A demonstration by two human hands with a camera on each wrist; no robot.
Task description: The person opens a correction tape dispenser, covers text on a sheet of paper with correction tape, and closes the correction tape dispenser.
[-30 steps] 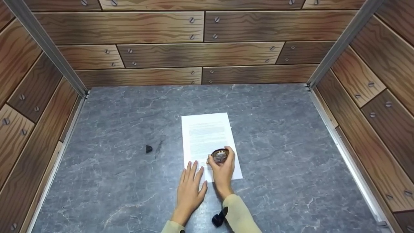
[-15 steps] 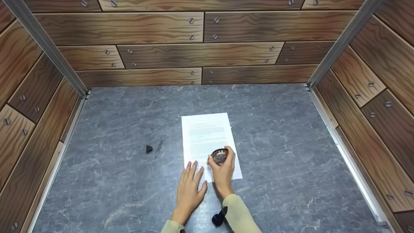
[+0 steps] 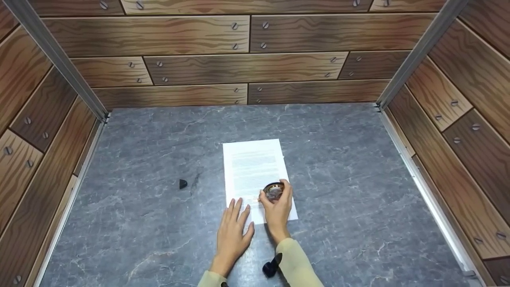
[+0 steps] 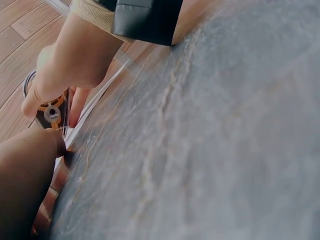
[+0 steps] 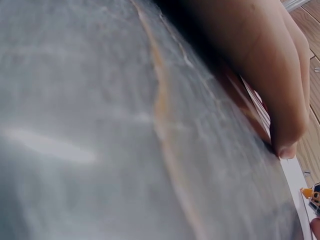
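In the head view a white printed sheet of paper (image 3: 255,159) lies flat. My left hand (image 3: 233,235) rests on its lower left corner with the fingers straight. Thumb and fingers of my right hand (image 3: 278,213) grip a correction tape dispenser (image 3: 273,191) over the lower right part of the sheet. Seen from the left wrist, the dispenser (image 4: 52,114) has a clear case with an orange gear and a pale hub inside. At the edge of the right wrist view, the orange tip of the dispenser (image 5: 315,196) is at the paper; contact is hard to make out.
A small black half-round piece (image 3: 183,183) lies left of the sheet on the grey marbled tabletop (image 3: 342,159). Wood-patterned panels (image 3: 191,36) wall the back and both sides. Black wrist cameras, one of them (image 3: 270,269) visible, are strapped over the sleeves.
My right hand and the dispenser have shifted slightly to the right along the lower part of the sheet. My left hand stays in place on the paper.
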